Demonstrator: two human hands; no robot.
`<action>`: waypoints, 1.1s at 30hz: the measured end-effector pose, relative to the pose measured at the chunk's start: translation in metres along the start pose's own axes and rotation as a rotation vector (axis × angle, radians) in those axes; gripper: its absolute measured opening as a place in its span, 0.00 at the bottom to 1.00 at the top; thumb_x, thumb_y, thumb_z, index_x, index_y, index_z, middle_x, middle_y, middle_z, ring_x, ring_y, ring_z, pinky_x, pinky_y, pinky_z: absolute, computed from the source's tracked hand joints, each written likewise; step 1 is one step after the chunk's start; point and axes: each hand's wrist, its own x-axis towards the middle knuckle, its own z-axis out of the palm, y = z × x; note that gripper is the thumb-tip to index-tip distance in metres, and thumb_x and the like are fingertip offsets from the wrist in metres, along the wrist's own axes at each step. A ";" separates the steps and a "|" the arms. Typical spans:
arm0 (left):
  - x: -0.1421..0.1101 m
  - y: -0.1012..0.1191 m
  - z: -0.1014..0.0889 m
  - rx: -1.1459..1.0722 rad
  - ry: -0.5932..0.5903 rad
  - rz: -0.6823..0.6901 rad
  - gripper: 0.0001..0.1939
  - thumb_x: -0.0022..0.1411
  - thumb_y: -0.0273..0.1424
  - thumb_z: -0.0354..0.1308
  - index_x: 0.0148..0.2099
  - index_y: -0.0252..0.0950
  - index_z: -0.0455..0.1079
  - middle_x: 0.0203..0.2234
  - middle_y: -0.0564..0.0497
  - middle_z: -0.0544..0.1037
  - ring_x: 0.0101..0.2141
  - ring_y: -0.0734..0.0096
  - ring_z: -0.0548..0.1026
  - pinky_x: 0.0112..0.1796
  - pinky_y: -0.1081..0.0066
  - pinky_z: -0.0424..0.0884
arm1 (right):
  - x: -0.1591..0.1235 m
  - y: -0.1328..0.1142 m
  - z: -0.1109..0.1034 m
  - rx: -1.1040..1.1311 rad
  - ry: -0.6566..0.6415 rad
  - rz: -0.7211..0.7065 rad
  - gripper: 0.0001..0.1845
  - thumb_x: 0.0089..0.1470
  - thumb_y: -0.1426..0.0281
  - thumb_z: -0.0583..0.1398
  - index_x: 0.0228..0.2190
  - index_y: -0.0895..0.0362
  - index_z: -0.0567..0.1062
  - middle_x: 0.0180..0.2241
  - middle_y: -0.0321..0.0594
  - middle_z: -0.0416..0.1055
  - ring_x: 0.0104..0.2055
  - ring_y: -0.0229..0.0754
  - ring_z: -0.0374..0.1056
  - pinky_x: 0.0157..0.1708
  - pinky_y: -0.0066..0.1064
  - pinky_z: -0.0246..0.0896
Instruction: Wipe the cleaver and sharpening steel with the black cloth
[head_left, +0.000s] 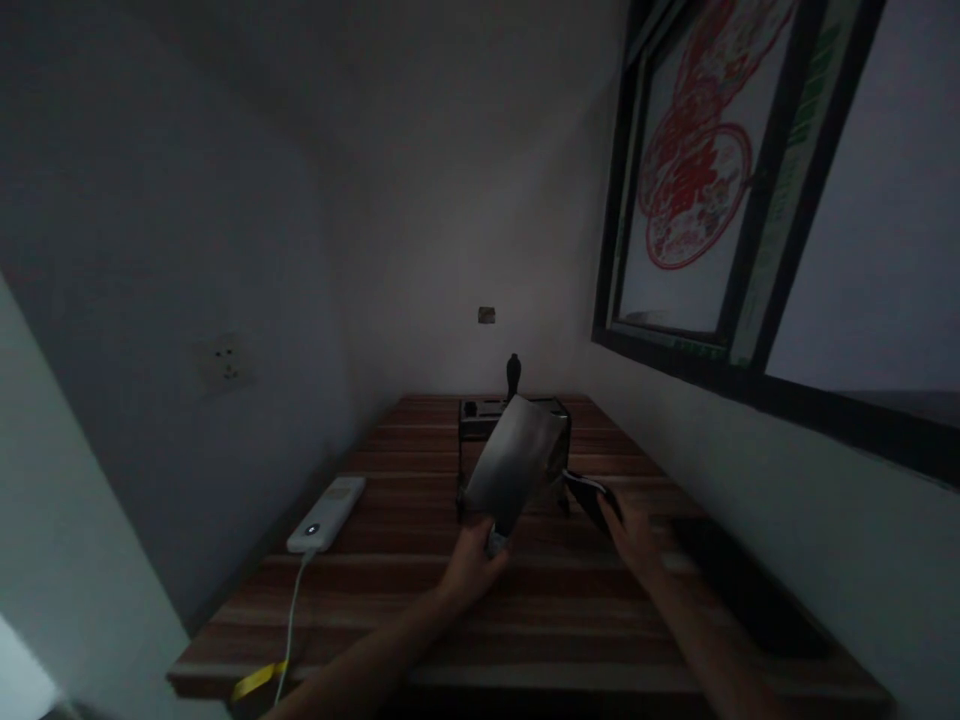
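My left hand (475, 565) is closed around the handle of a cleaver (512, 460). Its broad metal blade tilts up and to the right, partly covering a dark-framed knife rack (472, 424). A black handle (514, 374) stands upright out of the rack's top, and whatever it belongs to is hidden below. To the right, my right hand (634, 532) grips a black, flat object (591, 497) with a pale upper edge. Its kind is too dark to make out, and its left end lies close to the rack's right side.
A white power bank (328, 515) with a white cable (294, 610) lies on the left of the striped wooden table (390, 620). A long black flat item (742, 580) rests along the right edge. Walls and a dark-framed window (731, 362) border the table. Yellow tape (259, 681) hangs at the front left.
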 end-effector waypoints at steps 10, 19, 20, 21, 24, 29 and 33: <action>-0.006 0.008 -0.026 0.035 0.119 -0.031 0.11 0.49 0.34 0.53 0.36 0.35 0.65 0.19 0.55 0.70 0.19 0.75 0.67 0.23 0.78 0.61 | -0.009 -0.018 0.002 -0.054 -0.187 -0.193 0.17 0.56 0.65 0.49 0.47 0.51 0.66 0.44 0.42 0.70 0.46 0.48 0.65 0.45 0.43 0.60; 0.001 0.045 -0.087 0.002 0.136 -0.015 0.14 0.53 0.38 0.49 0.40 0.37 0.64 0.27 0.49 0.76 0.28 0.67 0.74 0.30 0.73 0.69 | -0.024 -0.088 0.026 -0.106 -0.570 -0.407 0.21 0.50 0.69 0.58 0.47 0.52 0.67 0.47 0.41 0.67 0.50 0.47 0.60 0.49 0.41 0.54; 0.001 0.049 -0.093 0.009 0.148 -0.009 0.14 0.53 0.38 0.49 0.40 0.37 0.64 0.28 0.49 0.77 0.29 0.66 0.74 0.30 0.73 0.69 | -0.026 -0.092 0.031 -0.087 -0.590 -0.419 0.22 0.50 0.68 0.58 0.48 0.51 0.66 0.48 0.40 0.67 0.51 0.46 0.60 0.50 0.41 0.53; 0.001 0.052 -0.099 0.022 0.162 -0.004 0.15 0.52 0.38 0.50 0.41 0.37 0.64 0.28 0.49 0.77 0.29 0.66 0.74 0.30 0.72 0.70 | -0.027 -0.096 0.035 -0.066 -0.606 -0.431 0.23 0.50 0.68 0.58 0.49 0.50 0.65 0.49 0.39 0.67 0.51 0.46 0.59 0.51 0.41 0.53; 0.005 0.059 -0.118 0.081 0.252 0.017 0.16 0.52 0.38 0.51 0.42 0.36 0.62 0.29 0.49 0.76 0.30 0.66 0.74 0.31 0.71 0.70 | -0.033 -0.100 0.046 -0.035 -0.640 -0.458 0.24 0.49 0.68 0.59 0.49 0.48 0.65 0.50 0.39 0.65 0.52 0.46 0.58 0.52 0.41 0.51; 0.022 0.081 -0.147 0.101 0.409 0.015 0.17 0.50 0.40 0.55 0.40 0.38 0.59 0.28 0.53 0.74 0.30 0.68 0.73 0.31 0.71 0.69 | -0.041 -0.097 0.051 -0.001 -0.723 -0.499 0.21 0.48 0.63 0.60 0.46 0.49 0.69 0.49 0.40 0.66 0.51 0.46 0.59 0.50 0.41 0.53; 0.034 0.110 -0.166 0.099 0.447 0.060 0.15 0.50 0.41 0.54 0.37 0.38 0.60 0.25 0.55 0.71 0.26 0.72 0.70 0.27 0.74 0.67 | -0.040 -0.101 0.042 0.056 -0.775 -0.506 0.29 0.45 0.52 0.59 0.48 0.47 0.67 0.52 0.40 0.63 0.53 0.49 0.57 0.52 0.45 0.51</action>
